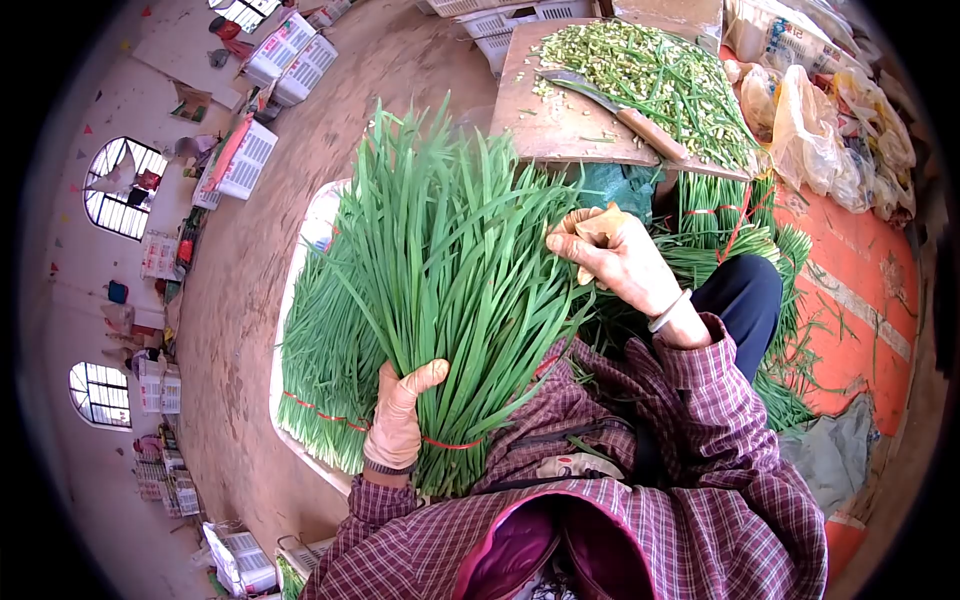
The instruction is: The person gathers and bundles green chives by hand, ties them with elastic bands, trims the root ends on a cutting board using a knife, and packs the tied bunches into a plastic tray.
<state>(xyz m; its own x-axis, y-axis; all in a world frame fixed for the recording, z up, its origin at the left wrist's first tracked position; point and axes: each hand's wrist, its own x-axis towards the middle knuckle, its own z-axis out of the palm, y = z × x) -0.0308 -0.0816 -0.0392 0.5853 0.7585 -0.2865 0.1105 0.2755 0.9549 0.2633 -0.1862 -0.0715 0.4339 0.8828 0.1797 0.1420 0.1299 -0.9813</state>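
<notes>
My left hand (pixel 398 412), in a thin pale glove, is wrapped round the lower part of a big bunch of garlic chives (pixel 450 270), thumb across the front. The leaves fan upward, and a red tie (pixel 452 443) circles the stems near their base. At the right edge of the leaves, my right hand (pixel 622 262) is closed, fingers curled, with loose tan glove material at the fingertips. What it pinches I cannot tell. Behind the bunch, more chives (pixel 325 350) with a red tie lie in a white crate (pixel 283 410).
A board (pixel 545 130) at the top holds chopped stems (pixel 620 60) and a knife (pixel 610 108). Plastic bags (pixel 800 130) lie at upper right. Tied chive bundles (pixel 705 205) stand on the orange floor sheet (pixel 850 270). White crates (pixel 290 55) and people line the left wall.
</notes>
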